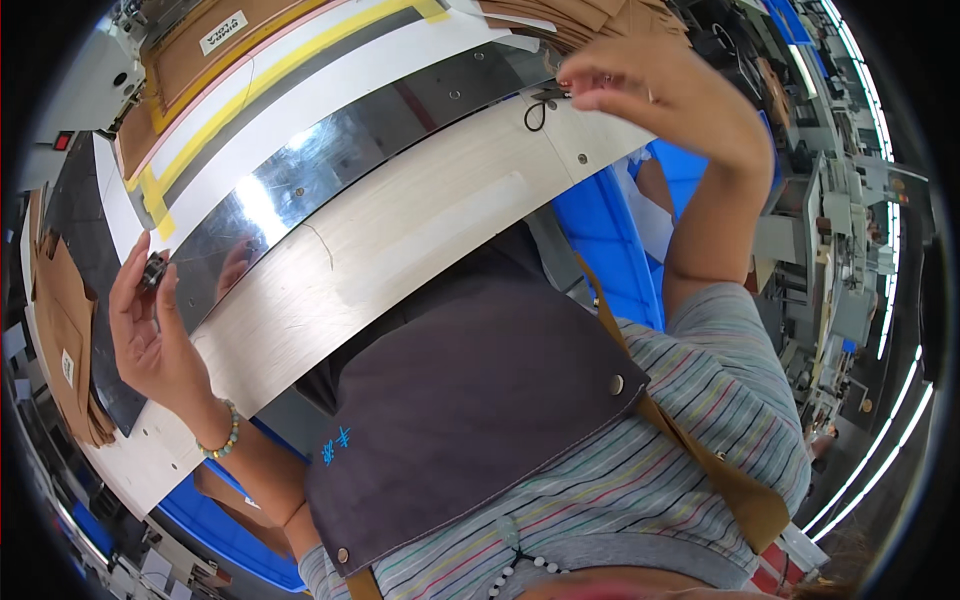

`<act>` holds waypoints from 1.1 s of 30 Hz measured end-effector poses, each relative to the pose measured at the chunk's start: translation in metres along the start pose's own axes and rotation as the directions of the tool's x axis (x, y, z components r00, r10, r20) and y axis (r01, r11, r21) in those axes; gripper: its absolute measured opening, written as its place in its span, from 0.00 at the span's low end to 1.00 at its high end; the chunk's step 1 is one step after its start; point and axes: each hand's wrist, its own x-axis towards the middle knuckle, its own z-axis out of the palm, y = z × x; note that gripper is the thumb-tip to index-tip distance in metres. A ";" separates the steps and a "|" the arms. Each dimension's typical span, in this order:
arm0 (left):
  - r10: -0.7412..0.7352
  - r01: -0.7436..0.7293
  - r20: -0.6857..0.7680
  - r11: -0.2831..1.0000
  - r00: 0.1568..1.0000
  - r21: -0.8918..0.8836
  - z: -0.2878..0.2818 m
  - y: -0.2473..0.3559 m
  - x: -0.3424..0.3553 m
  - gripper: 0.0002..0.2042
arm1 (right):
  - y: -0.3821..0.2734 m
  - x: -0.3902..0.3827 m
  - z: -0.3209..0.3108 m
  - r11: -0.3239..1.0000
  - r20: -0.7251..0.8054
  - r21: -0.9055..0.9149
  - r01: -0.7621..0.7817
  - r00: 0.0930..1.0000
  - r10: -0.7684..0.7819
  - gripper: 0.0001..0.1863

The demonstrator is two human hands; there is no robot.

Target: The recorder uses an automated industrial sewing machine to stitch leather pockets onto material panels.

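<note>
My left hand (158, 335) is raised over the left end of the worktop, its thumb and fingers closed round a small dark metal bobbin (153, 271). At the far right of the worktop my right hand (665, 95) is slightly blurred, with curved fingers and the thumb apart from them. Close to those fingertips lies a small dark metal tool, partly hidden, beside a black cord loop (536, 117). Between the hands runs a shiny metal plate (350, 135) set along the pale worktop (370, 235).
A sewing machine (75, 75) stands at the upper left. Yellow tape (240, 100) frames white sheeting near a brown panel (195, 60). Brown pieces are stacked at the left (65, 340) and far right (600, 20). Blue bins (610, 235) sit below the worktop's front edge.
</note>
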 end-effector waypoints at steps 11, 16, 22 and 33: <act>-0.094 0.110 0.073 0.955 0.993 -0.276 0.020 0.022 -0.006 0.15 | 0.073 -0.020 0.090 0.894 -0.434 -0.324 -0.309 0.888 0.150 0.25; -0.213 0.239 0.108 0.880 0.971 -0.410 0.019 0.028 -0.013 0.14 | 0.066 -0.027 0.078 0.853 -0.449 -0.361 -0.378 0.872 0.196 0.18; -0.209 0.231 0.098 0.885 0.973 -0.404 0.015 0.024 -0.012 0.14 | 0.017 -0.007 0.045 0.903 -0.406 -0.280 -0.325 0.893 0.195 0.12; -0.083 0.119 0.099 0.881 0.992 -0.457 0.027 0.030 -0.007 0.14 | -0.075 0.086 0.117 0.389 0.112 0.919 -0.065 0.988 -0.101 0.28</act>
